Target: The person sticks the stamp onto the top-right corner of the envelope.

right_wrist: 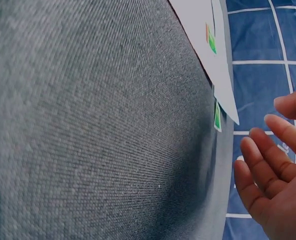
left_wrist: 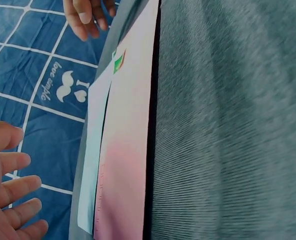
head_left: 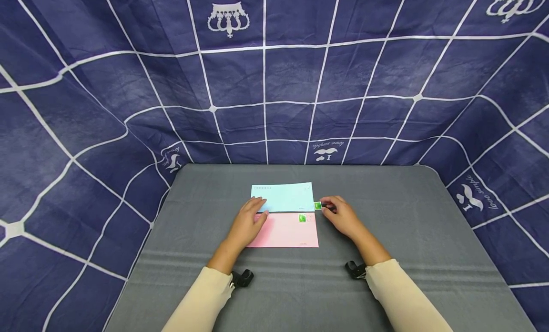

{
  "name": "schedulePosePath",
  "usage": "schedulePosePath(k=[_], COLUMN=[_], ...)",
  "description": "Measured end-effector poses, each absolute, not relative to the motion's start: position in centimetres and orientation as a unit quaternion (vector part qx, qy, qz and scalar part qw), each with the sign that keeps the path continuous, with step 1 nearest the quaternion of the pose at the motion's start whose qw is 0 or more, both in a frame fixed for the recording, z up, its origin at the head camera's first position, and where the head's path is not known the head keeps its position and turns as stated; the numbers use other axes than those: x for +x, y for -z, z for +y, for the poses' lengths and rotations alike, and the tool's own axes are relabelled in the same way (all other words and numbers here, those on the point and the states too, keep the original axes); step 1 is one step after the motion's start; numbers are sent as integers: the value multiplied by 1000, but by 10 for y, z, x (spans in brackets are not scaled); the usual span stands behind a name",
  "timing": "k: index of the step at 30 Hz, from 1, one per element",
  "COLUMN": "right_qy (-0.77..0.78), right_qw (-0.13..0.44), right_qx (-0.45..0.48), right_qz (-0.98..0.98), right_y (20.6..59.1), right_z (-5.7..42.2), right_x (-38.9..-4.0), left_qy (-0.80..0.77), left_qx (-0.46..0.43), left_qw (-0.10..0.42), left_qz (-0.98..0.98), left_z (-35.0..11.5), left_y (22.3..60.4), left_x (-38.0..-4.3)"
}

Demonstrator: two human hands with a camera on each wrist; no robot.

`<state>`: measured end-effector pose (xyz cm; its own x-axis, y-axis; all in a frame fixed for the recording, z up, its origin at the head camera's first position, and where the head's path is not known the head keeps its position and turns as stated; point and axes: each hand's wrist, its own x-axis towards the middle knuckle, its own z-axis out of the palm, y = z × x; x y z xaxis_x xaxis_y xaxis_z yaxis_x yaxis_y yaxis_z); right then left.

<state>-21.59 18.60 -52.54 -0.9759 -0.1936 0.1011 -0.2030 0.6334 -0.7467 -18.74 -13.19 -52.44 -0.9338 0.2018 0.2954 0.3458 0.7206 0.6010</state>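
A light blue envelope [head_left: 283,197] lies flat on the grey table, just behind a pink envelope [head_left: 283,232]. On the pink one's upper right corner sits a green stamp [head_left: 302,218]. Another green stamp [head_left: 318,206] lies at the blue envelope's right edge. My left hand [head_left: 249,222], fingers spread and relaxed, is over the left ends of both envelopes, its fingertips overlapping them in the head view. Right beside the loose stamp is my right hand [head_left: 340,216]; its fingers are loosely bent with nothing between them. The right wrist view shows that stamp [right_wrist: 218,117] apart from the fingers.
Grey cloth covers the table [head_left: 407,217]. Behind and along both sides hangs a dark blue curtain [head_left: 291,75] with white grid lines, meeting the table's far edge. A black wrist camera is strapped at each cream sleeve [head_left: 199,301].
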Motion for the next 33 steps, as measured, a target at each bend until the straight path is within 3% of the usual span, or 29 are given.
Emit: schedulePosePath(k=[8, 19, 33], right_qy=[-397, -385, -374], right_qw=[3, -23, -40], right_qx=[94, 69, 68], right_qz=[-913, -920, -924], right_y=[529, 532, 534], right_z=[188, 188, 186], right_x=[-221, -231, -243], left_qy=[332, 299, 244], left_qx=[-165, -153, -190], left_qw=[91, 19, -1], left_qz=[-924, -942, -951], left_z=[-133, -130, -128], left_y=[525, 526, 529], left_x=[-202, -219, -232])
